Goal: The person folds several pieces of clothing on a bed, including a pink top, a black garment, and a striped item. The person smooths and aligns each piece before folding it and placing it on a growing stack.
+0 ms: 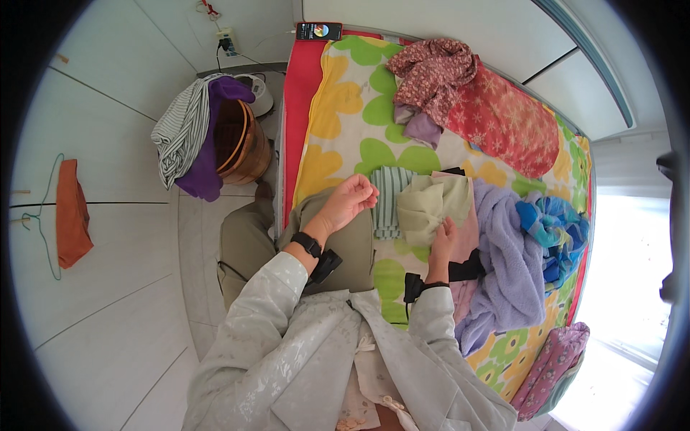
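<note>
My left hand (351, 202) hangs above my knee, left of a folded green-and-white striped cloth (392, 202). Its fingers are curled in, and nothing shows between them. Pale green cloth (424, 212), loosely folded and wrinkled, lies on the bed beside the striped one. My right hand (443, 244) pinches its near right edge. Under and beside it are a pink cloth (468, 237) and a bit of black fabric (454, 171). A fluffy lavender garment (503, 251) lies rumpled to the right of my right hand.
A flowered sheet (338, 93) covers the bed. Red snowflake fabric (503, 118), a brownish patterned garment (435, 72) and a blue plaid cloth (557, 230) lie around. A phone (319, 31) rests at the far edge. On the left, a wooden bucket (251, 147) has clothes draped over it.
</note>
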{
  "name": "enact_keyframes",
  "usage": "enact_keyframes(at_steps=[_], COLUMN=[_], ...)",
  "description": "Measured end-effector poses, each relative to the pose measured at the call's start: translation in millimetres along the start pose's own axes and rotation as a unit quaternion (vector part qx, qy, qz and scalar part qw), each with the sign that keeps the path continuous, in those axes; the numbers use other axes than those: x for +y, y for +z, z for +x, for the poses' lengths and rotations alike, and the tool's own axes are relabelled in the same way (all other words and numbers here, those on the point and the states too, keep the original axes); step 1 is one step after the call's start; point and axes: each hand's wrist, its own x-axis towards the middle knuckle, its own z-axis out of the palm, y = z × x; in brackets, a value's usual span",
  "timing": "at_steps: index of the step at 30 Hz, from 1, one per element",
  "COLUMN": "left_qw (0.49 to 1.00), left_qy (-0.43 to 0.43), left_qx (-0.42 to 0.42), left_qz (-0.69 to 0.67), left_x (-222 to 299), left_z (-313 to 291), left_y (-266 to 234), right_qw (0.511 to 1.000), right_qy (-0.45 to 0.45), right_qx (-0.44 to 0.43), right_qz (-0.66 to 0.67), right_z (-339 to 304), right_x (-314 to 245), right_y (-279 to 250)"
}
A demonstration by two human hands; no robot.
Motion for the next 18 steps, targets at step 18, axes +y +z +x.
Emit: enact_keyframes(at_steps=[18], left_qw=[1.000], left_qy=[0.003], left_qx=[-0.004], left_qz=[-0.004], left_x=[-0.6], left_z=[0.0], left_y=[0.1], right_qw=[0.870], right_qy=[-0.149], right_qx=[0.005], right_qz=[-0.471], right_z=[-22.5], right_x=[28.0], right_y=[50.4])
